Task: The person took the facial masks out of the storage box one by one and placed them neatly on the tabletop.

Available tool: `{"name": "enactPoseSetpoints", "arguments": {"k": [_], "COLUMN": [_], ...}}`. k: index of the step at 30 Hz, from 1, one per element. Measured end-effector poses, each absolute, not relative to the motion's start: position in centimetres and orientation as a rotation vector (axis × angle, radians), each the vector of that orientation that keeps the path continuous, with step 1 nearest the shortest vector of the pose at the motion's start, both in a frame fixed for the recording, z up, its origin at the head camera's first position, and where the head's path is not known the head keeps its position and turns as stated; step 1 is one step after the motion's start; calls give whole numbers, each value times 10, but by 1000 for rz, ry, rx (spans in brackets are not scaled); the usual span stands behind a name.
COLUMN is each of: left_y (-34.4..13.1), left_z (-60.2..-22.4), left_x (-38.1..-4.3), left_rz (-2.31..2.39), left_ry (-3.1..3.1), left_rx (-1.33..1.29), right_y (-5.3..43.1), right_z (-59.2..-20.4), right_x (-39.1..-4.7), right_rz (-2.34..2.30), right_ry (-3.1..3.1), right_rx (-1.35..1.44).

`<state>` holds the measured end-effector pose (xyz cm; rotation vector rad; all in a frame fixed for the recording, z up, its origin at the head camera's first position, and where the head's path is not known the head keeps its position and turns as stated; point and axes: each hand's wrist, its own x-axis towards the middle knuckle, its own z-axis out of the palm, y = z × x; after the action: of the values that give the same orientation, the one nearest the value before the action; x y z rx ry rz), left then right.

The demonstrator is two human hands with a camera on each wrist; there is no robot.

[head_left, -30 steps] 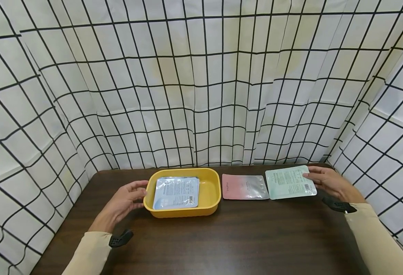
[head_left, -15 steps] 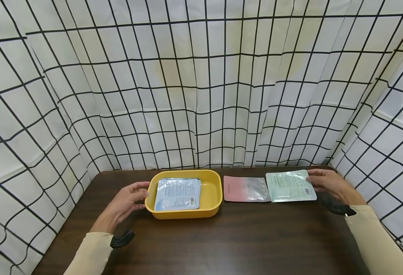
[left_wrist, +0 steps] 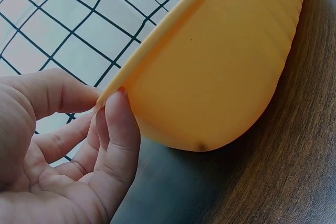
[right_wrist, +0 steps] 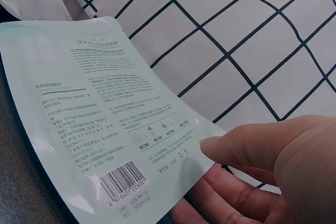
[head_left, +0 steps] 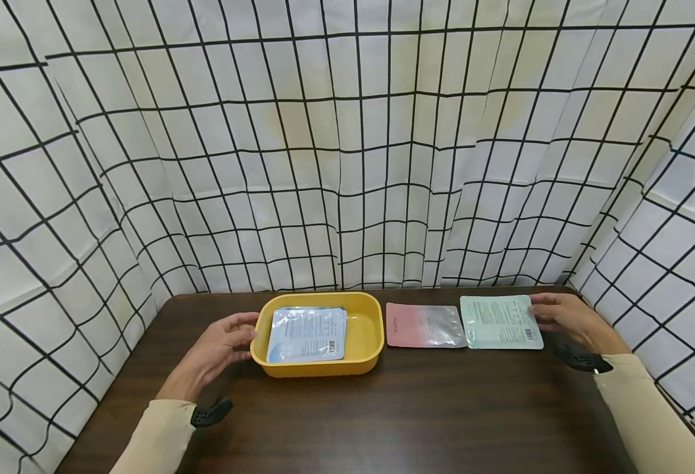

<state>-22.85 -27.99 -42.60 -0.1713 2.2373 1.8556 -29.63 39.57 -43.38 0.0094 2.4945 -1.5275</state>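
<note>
Dark brown wood-grain table (head_left: 412, 411); white black-gridded cloth (head_left: 368, 158) hanging behind and along both sides

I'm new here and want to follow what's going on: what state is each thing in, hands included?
Yellow tray: upright, partly filled, its open top up.
Blue packet: lying in the tray, printed side up.
Pink packet: flat on the table.
Green packet: text side up, held at its edge.
Left hand: pinching the tray's rim.
Right hand: pinching the green packet.
</note>
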Motion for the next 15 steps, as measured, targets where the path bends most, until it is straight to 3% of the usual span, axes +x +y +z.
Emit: {"name": "enactPoseSetpoints", "arguments": {"k": [15], "left_y": [-281], "left_z": [-427], "left_x": [-229], "left_rz": [1860], "left_ry": [2228], "left_rx": [-165], "right_y": [395], "right_z": [-437], "right_x": [-297], "right_rz": [-1477], "right_ry": [2550], "right_rx": [-1]}}
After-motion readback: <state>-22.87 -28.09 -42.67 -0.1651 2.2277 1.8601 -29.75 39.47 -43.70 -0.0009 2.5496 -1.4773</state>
